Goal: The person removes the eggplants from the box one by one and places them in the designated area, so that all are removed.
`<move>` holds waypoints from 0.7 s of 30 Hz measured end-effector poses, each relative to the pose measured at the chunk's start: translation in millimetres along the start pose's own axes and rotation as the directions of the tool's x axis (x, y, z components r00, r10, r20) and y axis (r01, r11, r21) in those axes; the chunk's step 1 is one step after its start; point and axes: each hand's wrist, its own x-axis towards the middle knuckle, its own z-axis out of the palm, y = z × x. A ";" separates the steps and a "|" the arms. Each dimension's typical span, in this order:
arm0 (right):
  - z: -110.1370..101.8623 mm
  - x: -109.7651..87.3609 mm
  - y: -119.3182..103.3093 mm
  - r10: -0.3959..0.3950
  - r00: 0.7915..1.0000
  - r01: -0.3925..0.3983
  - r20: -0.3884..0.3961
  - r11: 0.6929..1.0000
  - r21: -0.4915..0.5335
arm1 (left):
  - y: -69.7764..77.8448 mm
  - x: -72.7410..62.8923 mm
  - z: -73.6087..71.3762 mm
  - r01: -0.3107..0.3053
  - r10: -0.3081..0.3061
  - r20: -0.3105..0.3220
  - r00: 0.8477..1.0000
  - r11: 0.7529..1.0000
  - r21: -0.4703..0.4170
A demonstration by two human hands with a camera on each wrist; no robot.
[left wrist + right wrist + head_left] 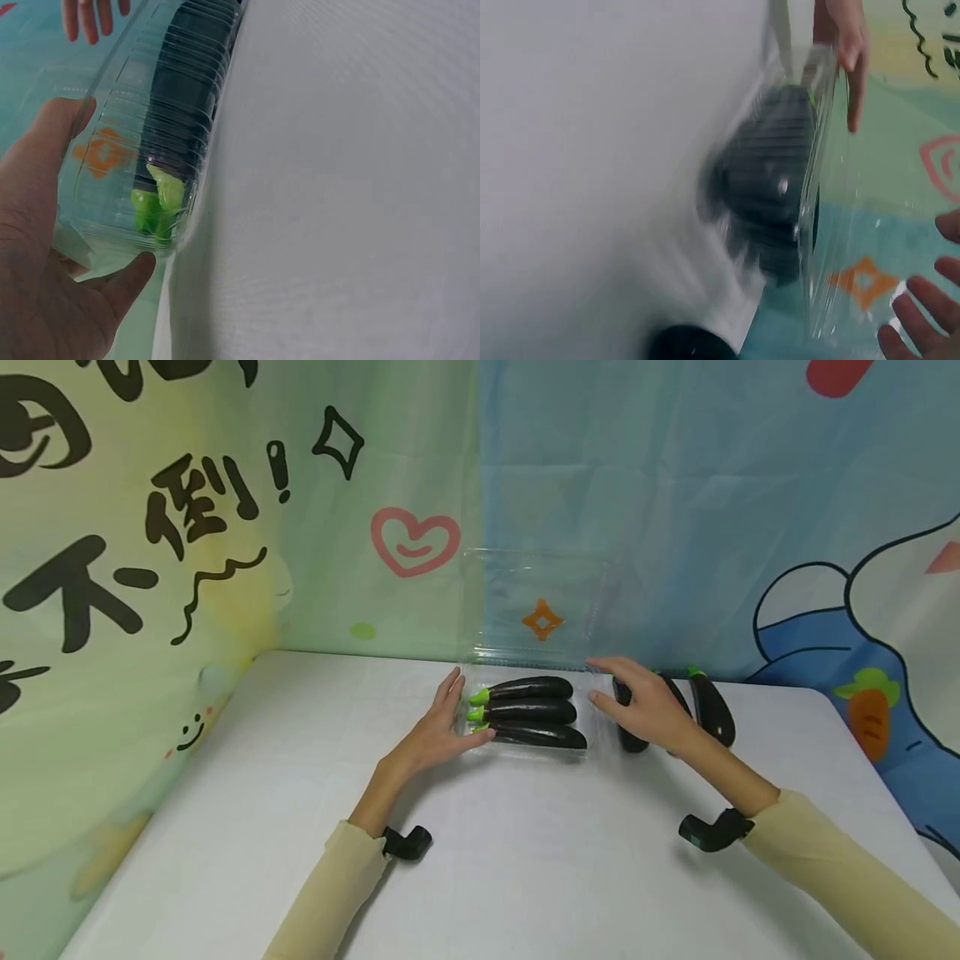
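A clear plastic clamshell box (588, 727) lies on the table, its lid (510, 602) standing upright at the back. Three dark eggplants (532, 710) with green stems lie side by side in the base, stems to the left. My left hand (438, 731) is at the box's left end, fingers extended along the side and thumb at the front corner; the left wrist view shows this hand (45, 247) spread about that end. My right hand (641, 702) hovers by the right end with fingers extended, holding nothing.
Right of the box, partly behind my right hand, lie more eggplants (711, 710). A printed cloth backdrop (675, 510) hangs just behind the white table (510, 860). A black wrist camera (716, 831) sits at the right sleeve, another (408, 843) at the left.
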 end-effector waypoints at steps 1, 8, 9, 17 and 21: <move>2.3 0.9 -2.3 -0.016 0.999 0.016 0.028 1.000 0.009 | 0.3 0.0 0.1 0.000 0.000 0.001 1.000 1.000 -0.001; 18.5 9.4 -18.2 -0.083 0.978 0.073 0.190 0.995 0.061 | 0.7 -0.1 -1.0 0.001 -0.001 -0.006 1.000 1.000 0.007; 21.4 11.0 -19.4 -0.091 0.973 0.078 0.211 0.995 0.070 | 0.7 0.1 -1.3 0.002 -0.002 -0.008 1.000 1.000 0.008; 40.9 20.7 -25.3 -0.165 0.927 0.136 0.338 0.985 0.106 | -0.3 0.6 -0.2 0.010 -0.010 0.000 1.000 1.000 0.007; 46.7 24.3 -24.3 -0.161 0.909 0.129 0.384 0.986 0.108 | -1.3 0.8 0.7 0.009 -0.009 0.000 1.000 1.000 0.008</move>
